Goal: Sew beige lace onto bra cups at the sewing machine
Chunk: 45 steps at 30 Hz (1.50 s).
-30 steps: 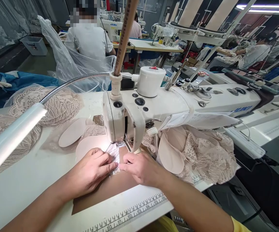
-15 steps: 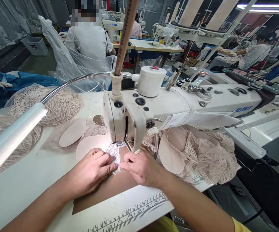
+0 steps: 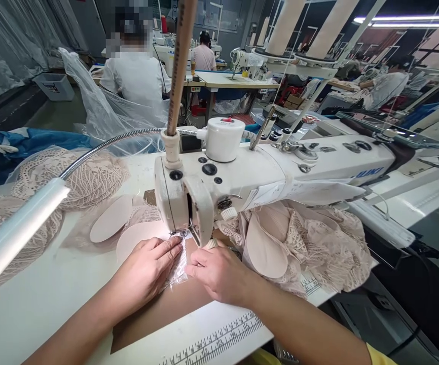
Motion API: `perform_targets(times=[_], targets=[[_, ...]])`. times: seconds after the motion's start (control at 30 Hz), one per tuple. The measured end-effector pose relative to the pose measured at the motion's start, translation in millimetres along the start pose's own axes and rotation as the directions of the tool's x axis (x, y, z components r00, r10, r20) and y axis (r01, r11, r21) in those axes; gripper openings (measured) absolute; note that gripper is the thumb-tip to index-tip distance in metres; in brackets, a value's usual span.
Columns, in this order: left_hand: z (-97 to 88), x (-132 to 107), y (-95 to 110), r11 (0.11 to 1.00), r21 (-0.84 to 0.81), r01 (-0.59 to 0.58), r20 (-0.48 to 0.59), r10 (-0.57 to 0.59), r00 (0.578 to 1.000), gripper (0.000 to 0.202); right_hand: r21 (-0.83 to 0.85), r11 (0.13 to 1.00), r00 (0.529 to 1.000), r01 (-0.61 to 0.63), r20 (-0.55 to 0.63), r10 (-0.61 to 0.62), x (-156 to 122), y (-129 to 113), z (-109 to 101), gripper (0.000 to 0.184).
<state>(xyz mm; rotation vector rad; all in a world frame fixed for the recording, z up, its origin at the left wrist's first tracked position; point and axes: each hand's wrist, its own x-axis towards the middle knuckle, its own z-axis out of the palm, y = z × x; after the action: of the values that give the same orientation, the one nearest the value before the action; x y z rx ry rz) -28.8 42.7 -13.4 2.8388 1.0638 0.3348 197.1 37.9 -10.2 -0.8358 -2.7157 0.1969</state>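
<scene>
My left hand [image 3: 153,263] lies with its fingers stretched forward and flat on a small piece of pale lace [image 3: 179,264], the fingertips close below the needle area of a white sewing machine [image 3: 172,197]. Just right of the lace is my right hand [image 3: 219,274], its fingers curled and the thumb and forefinger pressed together near the lace edge. Whatever they pinch, if anything, is hidden. Both hands rest over a brown sheet [image 3: 166,317] on the table. A smooth beige cup [image 3: 134,241] lies behind my left hand. The machine head hides the stitching point.
Beige lace garments [image 3: 329,248] are heaped right of the machine, and bagged lace pieces [image 3: 90,177] lie at the left. A lit lamp [image 3: 22,233] reaches in from the left. A printed ruler [image 3: 219,342] runs along the front edge. A person [image 3: 134,76] sits beyond the table.
My left fingers have straightened and slid forward over the lace toward the needle area. My right hand stays close to the lace edge, still pinched. The whole view has shifted slightly.
</scene>
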Motion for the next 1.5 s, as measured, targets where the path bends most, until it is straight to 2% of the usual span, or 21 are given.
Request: perform_targets(times=[0.37, 0.7, 0.93, 1.1, 1.23, 1.5], targets=[[-4.2, 5.9, -4.5, 1.000, 0.002, 0.027, 0.045, -0.027, 0.999, 0.028, -0.025, 0.999, 0.999, -0.046, -0.006, 0.046, 4.4, -0.7, 1.6, 0.016], [-6.9, 6.5, -10.8, 0.999, -0.035, -0.023, 0.000, 0.023, 1.000, 0.027, -0.090, 0.977, 0.981, -0.194, -0.012, 0.194, 12.8, -1.7, 4.0, 0.028], [-4.1, 8.4, -18.7, 0.998, -0.062, -0.003, 0.012, 0.004, 1.000, 0.027, -0.135, 0.947, 0.956, -0.292, -0.079, 0.283, 18.6, -2.9, 7.5, 0.042], [-8.1, 10.6, -16.5, 0.996, -0.048, 0.073, -0.002, -0.073, 0.997, 0.027, -0.120, 0.954, 0.961, -0.274, -0.075, 0.266, 16.9, -2.0, 7.1, 0.045], [-9.6, 10.7, -15.0, 0.995, -0.024, 0.093, 0.000, -0.093, 0.996, 0.025, -0.079, 0.963, 0.963, -0.258, -0.100, 0.250, 14.4, -0.1, 7.5, 0.046], [-13.5, 9.6, -11.9, 0.980, 0.134, 0.148, 0.025, -0.152, 0.988, 0.028, -0.044, 0.965, 0.961, -0.257, -0.114, 0.251, 9.9, 0.1, 6.5, 0.044]])
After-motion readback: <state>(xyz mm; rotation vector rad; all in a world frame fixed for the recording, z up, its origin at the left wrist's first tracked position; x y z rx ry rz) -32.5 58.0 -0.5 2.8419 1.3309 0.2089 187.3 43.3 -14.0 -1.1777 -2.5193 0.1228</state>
